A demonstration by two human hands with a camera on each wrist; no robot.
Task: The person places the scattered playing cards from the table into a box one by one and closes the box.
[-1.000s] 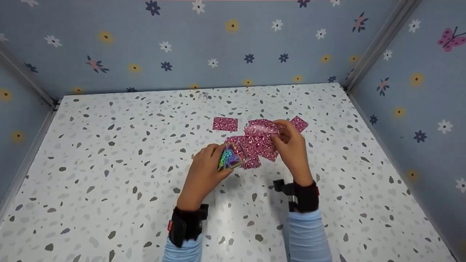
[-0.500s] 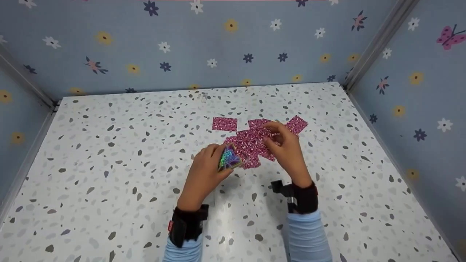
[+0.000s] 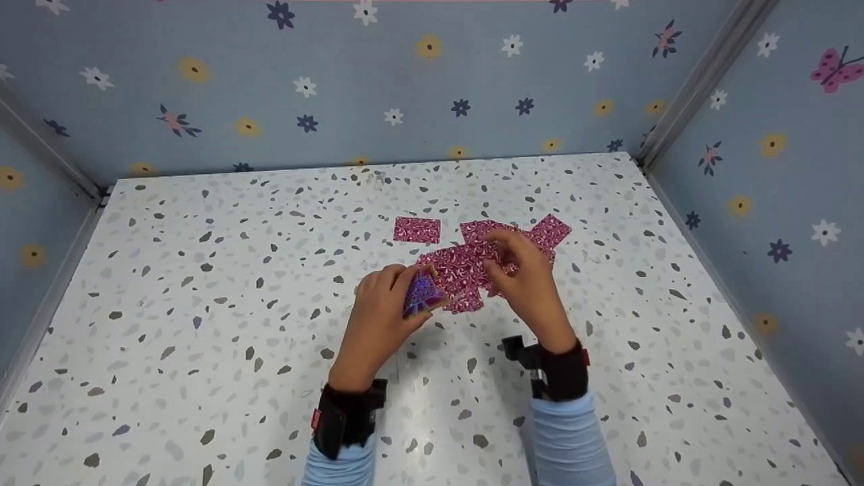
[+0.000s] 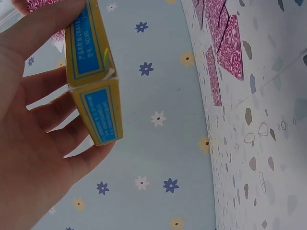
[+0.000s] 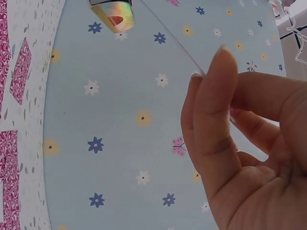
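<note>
My left hand [image 3: 381, 307] grips a small card box [image 3: 424, 293], with its shiny, colour-shifting face up in the head view. The left wrist view shows gold edges and blue printed panels on the box, with fingers wrapped along its side. My right hand [image 3: 530, 287] stands just right of the box, over the pink cards. Between its thumb and fingers it pinches a playing card [image 5: 177, 42], seen edge-on as a thin line in the right wrist view, reaching toward the box. Below lies a loose pile of pink-and-white patterned playing cards [image 3: 466, 300], partly covered by the right hand.
One single card [image 3: 416, 230] lies behind the pile to the left, and another card [image 3: 551, 231] sticks out at its right. The speckled white table [image 3: 236, 324] meets blue flowered walls [image 3: 351, 81] at the back and sides.
My right hand has shifted slightly left with the pinched card, which now blends into the pile below. The left hand keeps its place; the box's sheen has turned from green-blue to purple.
</note>
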